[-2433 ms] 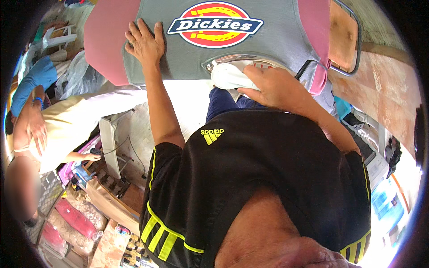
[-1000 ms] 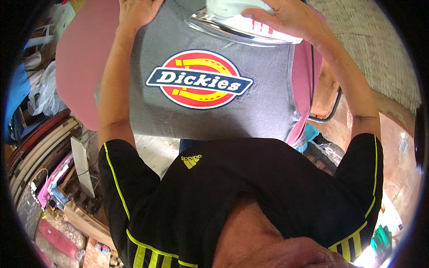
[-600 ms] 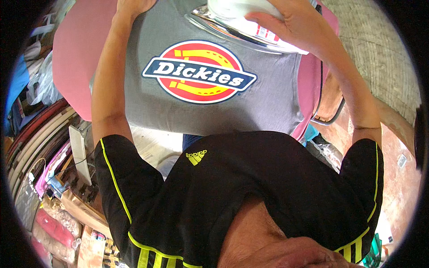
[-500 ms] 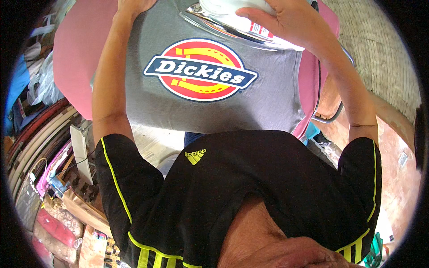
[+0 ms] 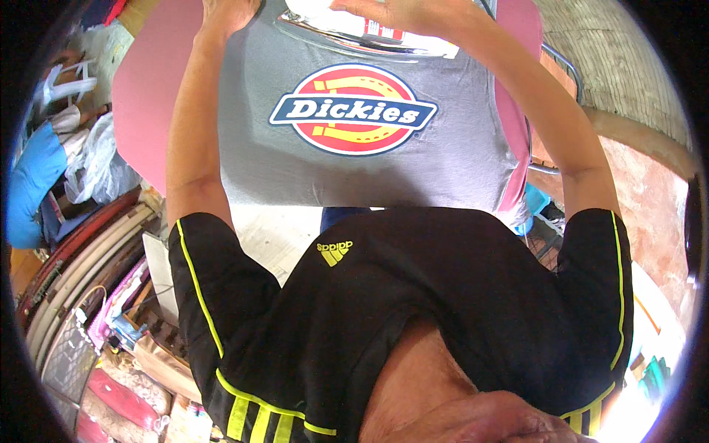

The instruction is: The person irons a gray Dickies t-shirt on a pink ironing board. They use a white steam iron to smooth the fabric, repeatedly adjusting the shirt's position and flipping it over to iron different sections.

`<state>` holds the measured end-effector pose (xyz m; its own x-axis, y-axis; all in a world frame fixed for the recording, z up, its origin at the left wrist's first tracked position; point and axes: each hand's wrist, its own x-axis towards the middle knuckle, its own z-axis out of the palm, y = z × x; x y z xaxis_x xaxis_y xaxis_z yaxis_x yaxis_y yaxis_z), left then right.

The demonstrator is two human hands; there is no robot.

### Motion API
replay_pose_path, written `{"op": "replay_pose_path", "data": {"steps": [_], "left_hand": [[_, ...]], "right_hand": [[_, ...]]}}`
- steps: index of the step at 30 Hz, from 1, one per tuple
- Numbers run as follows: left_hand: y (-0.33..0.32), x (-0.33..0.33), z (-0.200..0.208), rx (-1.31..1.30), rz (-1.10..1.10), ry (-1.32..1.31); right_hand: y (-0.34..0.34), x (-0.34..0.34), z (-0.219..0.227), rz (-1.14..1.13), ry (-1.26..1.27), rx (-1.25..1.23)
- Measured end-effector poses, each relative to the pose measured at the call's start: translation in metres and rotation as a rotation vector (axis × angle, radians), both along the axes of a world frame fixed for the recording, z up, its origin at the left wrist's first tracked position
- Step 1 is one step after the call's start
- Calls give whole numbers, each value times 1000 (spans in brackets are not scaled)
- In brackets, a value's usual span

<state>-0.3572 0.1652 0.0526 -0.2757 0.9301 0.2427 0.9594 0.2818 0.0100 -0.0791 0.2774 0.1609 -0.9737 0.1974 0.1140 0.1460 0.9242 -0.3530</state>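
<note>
One iron [image 5: 353, 28] slid leftward under right hand [image 5: 417, 13], over one grey cloth [image 5: 354, 176].

The person wears a black short-sleeved shirt [image 5: 443, 273]: thin yellow piping [image 5: 197, 288] along both sleeves, broad yellow stripes [image 5: 260, 422] at the shoulders, a small yellow emblem [image 5: 334, 255] left of centre. Dark-blue trousers [image 5: 337, 215] show beyond.

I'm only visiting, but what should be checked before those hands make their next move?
1. Right hand holding the iron: ok, though the picture's top edge cuts off part of the grip.
2. Left hand apart from the iron: ok, but its tip is close.
3. Printed badge uncovered: ok, the iron is beyond it.
4. Grey cloth smooth around the badge: ok, largely flat.
5. Iron hot: cannot tell.
</note>
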Motion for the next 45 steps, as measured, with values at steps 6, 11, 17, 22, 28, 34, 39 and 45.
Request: {"op": "replay_pose_path", "data": {"steps": [6, 11, 17, 22, 28, 34, 39, 45], "left_hand": [[6, -12, 3, 99, 12, -60], [21, -18, 5, 213, -34, -129], [41, -55, 13, 200, -251, -280], [51, -68, 20, 171, -321, -622], [61, -100, -7, 244, -291, -639], [6, -75, -4, 328, -15, -666], [4, -84, -47, 602, -53, -422], [-4, -69, -29, 618, 54, -480]], "right_hand": [[5, 18, 1, -57, -78, 5], [6, 28, 11, -113, -161, -30], [8, 10, -3, -62, -20, -30], [-9, -23, 8, -176, -148, 26], [-17, -78, 4, -341, 116, -35], [9, -133, -28, -334, 296, -143], [45, -197, -65, -429, 319, -144], [0, -172, -14, -440, 158, -738]]}}
